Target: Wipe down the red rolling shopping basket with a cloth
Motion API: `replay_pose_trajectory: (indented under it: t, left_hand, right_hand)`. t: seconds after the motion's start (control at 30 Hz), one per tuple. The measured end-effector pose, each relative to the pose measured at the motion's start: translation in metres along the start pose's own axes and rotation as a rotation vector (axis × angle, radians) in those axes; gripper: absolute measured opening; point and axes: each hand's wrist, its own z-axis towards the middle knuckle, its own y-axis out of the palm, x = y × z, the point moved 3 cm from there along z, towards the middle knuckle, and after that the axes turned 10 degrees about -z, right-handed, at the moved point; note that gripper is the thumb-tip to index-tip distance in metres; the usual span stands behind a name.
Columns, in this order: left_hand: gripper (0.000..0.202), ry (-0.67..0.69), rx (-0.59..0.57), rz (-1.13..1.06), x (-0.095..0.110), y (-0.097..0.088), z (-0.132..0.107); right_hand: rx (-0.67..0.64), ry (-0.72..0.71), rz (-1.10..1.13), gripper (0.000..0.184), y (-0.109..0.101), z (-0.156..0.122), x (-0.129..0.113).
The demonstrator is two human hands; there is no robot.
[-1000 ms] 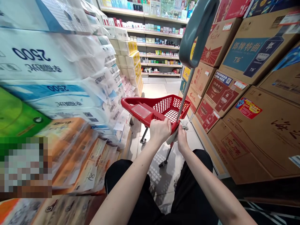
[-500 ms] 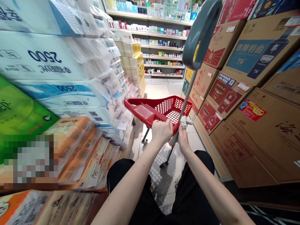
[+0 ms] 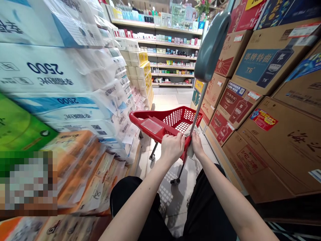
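My left hand [image 3: 172, 147] is closed over the near rim of the basket [image 3: 160, 121], a red one on wheels. The fingers [image 3: 177, 136] are curled tight across the top edge, with the thumb out of sight beneath. The open mesh tub of the basket stretches away from my knuckles, and I can see nothing lying in it.

Just beside it, my right hand [image 3: 197, 146] is wrapped around a white cloth [image 3: 190, 151]. It presses the cloth against the thin metal pole [image 3: 200, 100] that rises from the basket's near edge. The fingers are bunched narrow on the cloth. A bit of it pokes out above them and a bit hangs below my palm. The two hands sit almost touching, with the rim's corner between them.

The pole climbs up and away from my right fingers to a grey handle [image 3: 212, 47], well above both hands. Below my hands, the basket's leg runs down to a small wheel [image 3: 173, 181] on the tiled floor [image 3: 170, 97]. My black trousers [image 3: 205, 207] are nearer to me, under my forearms.

Out past my left hand are stacked packs of tissue paper [image 3: 62, 77], blurred at the near end. Past my right hand are brown cardboard boxes [image 3: 276, 140] piled high. Far ahead of my fingers, beyond the basket, shelves [image 3: 173, 47] of small goods cross the end of the aisle.
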Motion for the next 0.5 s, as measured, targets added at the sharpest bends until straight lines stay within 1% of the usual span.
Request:
replay_pose_trajectory:
  t: [0.1, 0.17, 0.23, 0.27, 0.3, 0.37, 0.43, 0.5]
  left_hand:
    - [0.035, 0.089, -0.024, -0.091, -0.005, -0.010, -0.003]
    - [0.034, 0.125, -0.002, -0.091, -0.018, -0.019, -0.001]
    - [0.035, 0.103, 0.063, -0.038, -0.039, -0.028, 0.003]
    - [0.036, 0.065, 0.107, -0.009, -0.051, -0.032, 0.006]
    - [0.037, 0.035, 0.127, 0.011, -0.063, -0.035, 0.008]
    - [0.037, 0.024, 0.112, 0.033, -0.079, -0.036, 0.012]
    - [0.038, 0.026, 0.092, 0.052, -0.088, -0.034, 0.016]
    - [0.038, 0.026, 0.084, 0.078, -0.088, -0.033, 0.019]
  right_hand:
    - [-0.019, -0.009, -0.022, 0.052, -0.004, -0.002, -0.001]
    - [-0.031, -0.016, -0.036, 0.049, -0.005, -0.002, -0.001]
    - [-0.041, -0.018, -0.043, 0.048, -0.005, -0.001, -0.001]
    - [-0.050, -0.018, -0.041, 0.047, -0.004, -0.001, 0.000]
    - [-0.064, -0.018, -0.035, 0.047, -0.003, 0.000, 0.001]
    - [-0.090, -0.027, -0.015, 0.047, 0.000, 0.003, 0.002]
    - [-0.104, -0.036, 0.007, 0.049, 0.003, 0.008, 0.003]
    - [-0.111, -0.047, 0.025, 0.052, 0.006, 0.015, 0.004]
